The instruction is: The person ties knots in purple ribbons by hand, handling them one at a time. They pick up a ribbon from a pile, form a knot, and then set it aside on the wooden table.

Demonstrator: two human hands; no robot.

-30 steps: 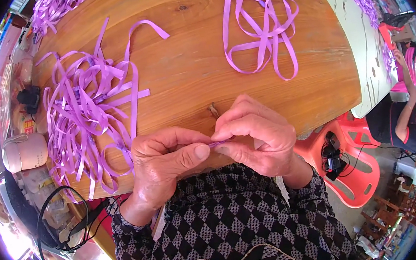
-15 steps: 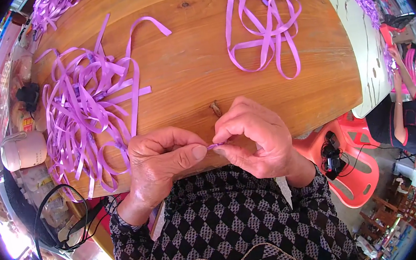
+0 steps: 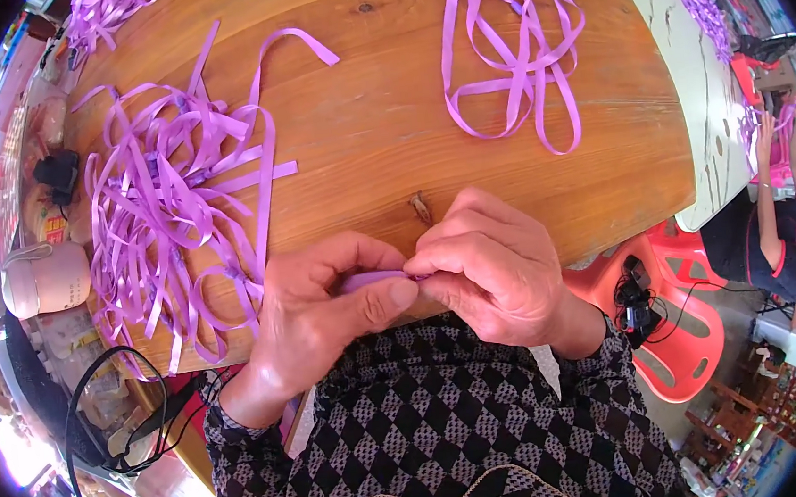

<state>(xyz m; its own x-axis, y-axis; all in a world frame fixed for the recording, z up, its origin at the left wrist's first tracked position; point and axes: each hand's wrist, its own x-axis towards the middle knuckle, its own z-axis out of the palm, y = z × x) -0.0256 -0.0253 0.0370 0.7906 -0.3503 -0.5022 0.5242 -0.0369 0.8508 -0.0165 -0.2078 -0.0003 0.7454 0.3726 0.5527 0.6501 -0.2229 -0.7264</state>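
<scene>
A purple ribbon [image 3: 368,279] had come into view as a flat band between the left hand's [image 3: 312,294] thumb and forefinger; the right hand [image 3: 496,268] pinched its end near the table's [image 3: 357,110] near edge, suggesting handling remained unfinished.

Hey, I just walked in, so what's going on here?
Someone at a wooden table is pinching a purple ribbon between both hands. The left hand has it under the thumb, and the right hand's fingertips meet the left's. A tangled ribbon pile lies to the left, and some ribbon loops lie farther off, right of centre. At far right, another person has both arms out.
</scene>
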